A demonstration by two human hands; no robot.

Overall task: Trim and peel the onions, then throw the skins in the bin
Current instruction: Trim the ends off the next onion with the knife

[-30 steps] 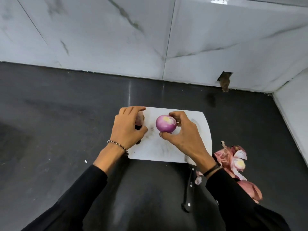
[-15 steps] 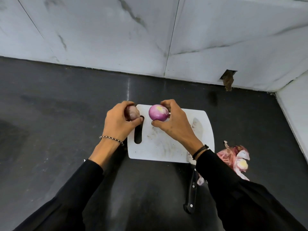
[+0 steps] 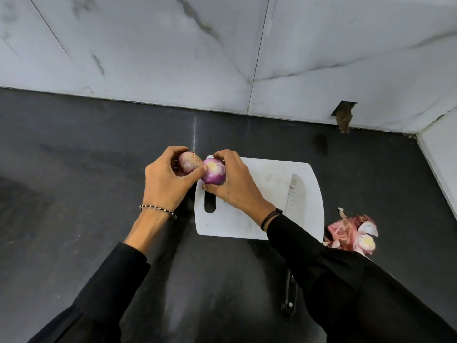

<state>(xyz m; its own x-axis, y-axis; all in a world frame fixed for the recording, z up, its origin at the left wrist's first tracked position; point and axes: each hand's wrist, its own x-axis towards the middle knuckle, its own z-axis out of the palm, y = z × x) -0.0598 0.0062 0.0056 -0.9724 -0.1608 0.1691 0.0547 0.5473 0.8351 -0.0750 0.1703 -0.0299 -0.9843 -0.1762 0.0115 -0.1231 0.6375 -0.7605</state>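
My right hand (image 3: 235, 183) grips a peeled purple onion (image 3: 214, 173) over the far left corner of the white cutting board (image 3: 262, 219). My left hand (image 3: 167, 181) holds a paler pink onion (image 3: 188, 164) just left of it, off the board's edge. The two onions touch or nearly touch. A knife lies along the board's right side, its blade (image 3: 295, 194) on the board and its black handle (image 3: 289, 293) over the near edge, partly hidden by my right sleeve. A pile of pink onion skins and trimmed ends (image 3: 353, 233) lies on the counter right of the board.
The dark counter (image 3: 86, 169) stretches wide to the left and meets a white marbled wall (image 3: 173, 58) at the back. A side wall (image 3: 440, 149) closes the right. A small hole (image 3: 343, 117) breaks the back wall's base. No bin is in view.
Both hands have moved away from me and leftward, bringing the two onions together at the board's far left corner. The knife blade, earlier covered by my right arm, now shows.
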